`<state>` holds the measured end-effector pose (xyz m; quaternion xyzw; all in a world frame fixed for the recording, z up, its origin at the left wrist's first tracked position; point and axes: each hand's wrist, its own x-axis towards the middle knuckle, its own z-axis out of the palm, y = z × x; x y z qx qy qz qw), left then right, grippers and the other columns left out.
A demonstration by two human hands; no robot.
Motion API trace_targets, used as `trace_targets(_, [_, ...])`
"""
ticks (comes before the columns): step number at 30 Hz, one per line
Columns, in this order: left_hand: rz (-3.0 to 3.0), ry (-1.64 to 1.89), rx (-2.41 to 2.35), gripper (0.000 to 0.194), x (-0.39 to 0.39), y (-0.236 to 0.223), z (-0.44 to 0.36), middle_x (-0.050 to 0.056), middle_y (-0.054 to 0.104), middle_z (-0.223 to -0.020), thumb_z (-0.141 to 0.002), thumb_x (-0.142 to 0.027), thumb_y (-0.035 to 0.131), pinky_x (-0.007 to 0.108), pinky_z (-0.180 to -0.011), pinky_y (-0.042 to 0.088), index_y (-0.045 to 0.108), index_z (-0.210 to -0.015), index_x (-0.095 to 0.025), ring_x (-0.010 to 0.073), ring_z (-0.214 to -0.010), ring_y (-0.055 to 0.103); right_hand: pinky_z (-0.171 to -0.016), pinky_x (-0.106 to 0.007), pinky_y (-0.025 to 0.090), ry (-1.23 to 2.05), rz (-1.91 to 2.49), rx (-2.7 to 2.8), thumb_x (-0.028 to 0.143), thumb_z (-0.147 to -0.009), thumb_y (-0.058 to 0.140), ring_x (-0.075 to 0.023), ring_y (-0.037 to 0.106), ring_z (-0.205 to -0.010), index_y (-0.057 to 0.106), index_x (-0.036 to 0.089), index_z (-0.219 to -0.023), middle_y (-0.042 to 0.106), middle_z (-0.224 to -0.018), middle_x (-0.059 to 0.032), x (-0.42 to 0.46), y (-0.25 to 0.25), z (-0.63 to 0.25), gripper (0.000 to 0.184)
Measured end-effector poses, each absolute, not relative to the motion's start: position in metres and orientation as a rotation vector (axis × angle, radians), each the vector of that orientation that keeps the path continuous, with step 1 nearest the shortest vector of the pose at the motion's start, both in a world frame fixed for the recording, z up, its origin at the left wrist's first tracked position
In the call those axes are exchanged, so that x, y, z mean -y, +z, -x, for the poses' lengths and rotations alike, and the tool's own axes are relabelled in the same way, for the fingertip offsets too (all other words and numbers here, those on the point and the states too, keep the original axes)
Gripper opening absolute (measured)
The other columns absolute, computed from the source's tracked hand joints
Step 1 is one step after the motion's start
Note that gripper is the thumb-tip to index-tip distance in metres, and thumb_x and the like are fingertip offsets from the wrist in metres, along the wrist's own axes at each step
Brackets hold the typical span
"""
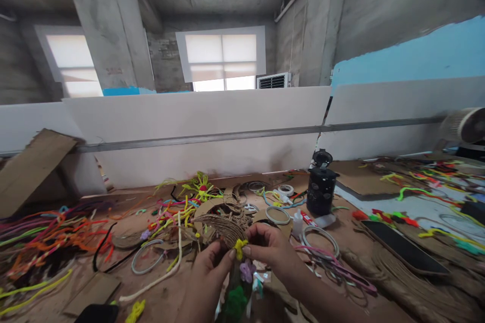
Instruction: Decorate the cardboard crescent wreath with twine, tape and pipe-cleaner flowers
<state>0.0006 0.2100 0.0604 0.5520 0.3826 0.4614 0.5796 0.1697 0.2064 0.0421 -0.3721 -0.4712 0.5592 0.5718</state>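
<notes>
A crescent wrapped in brown twine [220, 223] is held up at the bottom middle. My left hand [212, 270] pinches its lower end, thumb beside a small yellow fuzzy flower [239, 249]. From the other side, the thumb and fingers of my right hand [267, 250] close on that yellow flower. I cannot tell whether the flower is fixed to the twine. Just below hang a purple fuzzy flower [247, 271] and a green one [235, 303], between my wrists. What they are attached to is partly hidden.
Colourful pipe cleaners [34, 247] pile up on the left. Near my right hand lie a pale ring [321, 241] and a small white bottle [297, 223]. A black cup with its lid raised [321, 192] stands behind them. A dark phone [405, 247] rests on the right.
</notes>
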Motion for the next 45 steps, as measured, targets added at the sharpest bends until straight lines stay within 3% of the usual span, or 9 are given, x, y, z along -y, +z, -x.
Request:
trace_targets(5, [-1.218,1.088,-0.924,0.035,-0.204,0.068,-0.002,0.007,0.079,-0.082,-0.058,-0.046,0.085,0.030,-0.072,0.052,0.075,-0.075,-0.018,0.0241,-0.077,0.067,-0.062,-0.025,0.041,1.282,0.884,1.132,0.029,-0.057,0.090,-0.0126,0.057,-0.062,0.068,0.017,-0.075,0.066,-0.066,0.0040,-0.203,0.046,-0.170,0.031])
trace_targets(12, [-1.172,1.089,-0.860,0.042,-0.209,0.063,-0.003,0.007,0.078,-0.082,-0.055,-0.047,0.090,0.031,-0.075,0.054,0.075,-0.079,-0.016,0.0238,-0.078,0.069,-0.067,-0.028,0.044,1.297,0.859,1.210,0.041,-0.059,0.092,-0.0155,0.061,-0.069,0.069,0.017,-0.086,0.068,-0.074,0.0016,-0.207,0.039,-0.170,0.042])
trace_targets(22, [-1.258,1.092,-0.947,0.040,-0.209,0.057,-0.003,0.004,0.073,-0.070,-0.056,-0.049,0.089,0.027,-0.064,0.050,0.073,-0.073,-0.017,0.0212,-0.070,0.065,-0.060,-0.026,0.037,1.149,0.975,1.233,0.039,-0.065,0.085,-0.0137,0.051,-0.062,0.065,0.018,-0.070,0.058,-0.063,0.0039,-0.205,0.033,-0.168,0.030])
trace_targets(26, [-1.213,1.077,-0.932,0.039,-0.210,0.059,-0.001,0.001,0.070,-0.065,-0.056,-0.050,0.089,0.027,-0.067,0.051,0.072,-0.069,-0.017,0.0187,-0.065,0.062,-0.064,-0.028,0.042,1.165,0.945,1.225,0.041,-0.067,0.083,-0.0159,0.056,-0.066,0.067,0.018,-0.074,0.063,-0.068,0.0017,-0.203,0.037,-0.164,0.029])
trace_targets(31, [-1.178,1.122,-0.880,0.042,-0.215,0.053,0.004,0.005,0.076,-0.078,-0.061,-0.052,0.087,0.030,-0.076,0.052,0.074,-0.080,-0.017,0.0212,-0.074,0.066,-0.071,-0.031,0.046,1.242,0.873,1.206,0.049,-0.068,0.084,-0.0186,0.062,-0.073,0.071,0.019,-0.088,0.071,-0.079,-0.0014,-0.203,0.040,-0.164,0.039])
trace_targets(38, [-1.176,1.112,-0.901,0.050,-0.224,0.038,0.003,0.005,0.075,-0.074,-0.061,-0.057,0.085,0.033,-0.072,0.051,0.075,-0.085,-0.014,0.0203,-0.064,0.064,-0.065,-0.028,0.042,1.196,0.946,1.199,0.038,-0.065,0.086,-0.0161,0.058,-0.066,0.069,0.018,-0.077,0.065,-0.070,0.0015,-0.207,0.028,-0.165,0.029])
trace_targets(45, [-1.157,1.171,-0.934,0.040,-0.219,0.045,0.001,0.005,0.074,-0.069,-0.058,-0.050,0.086,0.030,-0.065,0.051,0.073,-0.073,-0.015,0.0212,-0.064,0.065,-0.062,-0.028,0.040,1.222,0.995,1.237,0.032,-0.065,0.081,-0.0160,0.057,-0.063,0.067,0.018,-0.075,0.065,-0.066,0.0021,-0.201,0.033,-0.160,0.023])
